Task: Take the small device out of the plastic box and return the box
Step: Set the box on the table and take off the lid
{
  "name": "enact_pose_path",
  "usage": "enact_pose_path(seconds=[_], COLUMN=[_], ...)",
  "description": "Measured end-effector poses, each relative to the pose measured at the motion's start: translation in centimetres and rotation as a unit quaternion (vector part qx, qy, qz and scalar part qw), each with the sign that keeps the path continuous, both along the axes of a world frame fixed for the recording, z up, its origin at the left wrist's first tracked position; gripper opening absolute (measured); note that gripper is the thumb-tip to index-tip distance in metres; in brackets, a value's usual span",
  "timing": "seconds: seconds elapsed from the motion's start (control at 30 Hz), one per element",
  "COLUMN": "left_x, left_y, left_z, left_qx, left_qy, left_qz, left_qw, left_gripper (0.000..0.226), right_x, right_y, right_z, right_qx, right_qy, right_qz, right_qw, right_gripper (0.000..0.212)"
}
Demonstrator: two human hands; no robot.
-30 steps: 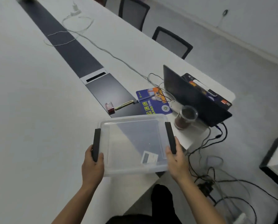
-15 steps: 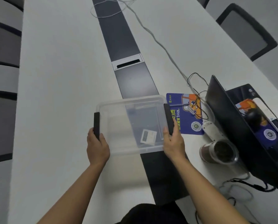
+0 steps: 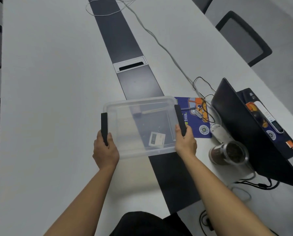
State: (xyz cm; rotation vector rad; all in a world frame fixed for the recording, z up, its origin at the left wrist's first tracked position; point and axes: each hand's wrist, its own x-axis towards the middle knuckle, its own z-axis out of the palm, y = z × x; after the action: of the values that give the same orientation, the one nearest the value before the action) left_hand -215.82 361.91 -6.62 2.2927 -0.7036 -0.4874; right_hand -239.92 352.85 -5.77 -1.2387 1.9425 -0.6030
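A clear plastic box (image 3: 125, 126) with black side handles sits over the white table (image 3: 48, 99) and its dark centre strip. A small white device (image 3: 156, 139) with a dark screen lies flat in the box's near right corner. My left hand (image 3: 105, 150) grips the left black handle. Around the right black handle my right hand (image 3: 185, 142) is closed. Whether the box rests on the table or hovers just above it, I cannot tell.
A blue mouse pad (image 3: 193, 120) with tangled wires lies right of the box. A jar (image 3: 229, 153) of dark contents and an open laptop (image 3: 254, 130) stand further right. A cable outlet (image 3: 131, 64) sits in the centre strip, chairs (image 3: 242, 38) beyond the table.
The box has come forward from the table's near corner onto the table, over the centre strip, still held by both hands. The view has swung left.
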Motion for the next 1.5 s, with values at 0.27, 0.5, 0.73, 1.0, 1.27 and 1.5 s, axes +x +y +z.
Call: enact_pose_path(seconds=[0.27,0.5,0.73,1.0,1.27,1.5], left_x=[-0.8,-0.3,0.5,-2.9,-5.3,-6.7], left_y=[-0.4,-0.3,-0.4,6.5,17.1,20.1], left_z=[0.7,-0.5,1.1,4.9,0.3,-2.2], left_qx=[-0.032,0.008,-0.023,-0.127,0.016,0.119], left_qy=[0.037,-0.04,0.005,0.101,0.158,0.167], left_qz=[0.126,0.031,0.027,0.003,-0.041,-0.108], left_qw=[0.991,0.999,0.999,0.987,0.986,0.973], left_gripper=[0.046,0.048,0.037,0.023,0.031,0.042], right_x=[-0.2,-0.3,-1.1,-1.8,-4.7,-6.4], right_y=[-0.4,-0.6,-1.2,7.3,19.4,21.7], right_z=[-0.9,-1.1,1.1,3.2,-1.4,-3.7], right_qx=[-0.005,-0.066,-0.062,-0.077,0.009,0.072], right_qy=[-0.037,0.069,0.039,-0.009,0.007,0.056], right_qz=[-0.097,-0.007,0.096,-0.02,-0.096,-0.06], right_qw=[0.995,0.995,0.993,0.997,0.995,0.994], right_gripper=[0.056,0.056,0.05,0.048,0.056,0.063])
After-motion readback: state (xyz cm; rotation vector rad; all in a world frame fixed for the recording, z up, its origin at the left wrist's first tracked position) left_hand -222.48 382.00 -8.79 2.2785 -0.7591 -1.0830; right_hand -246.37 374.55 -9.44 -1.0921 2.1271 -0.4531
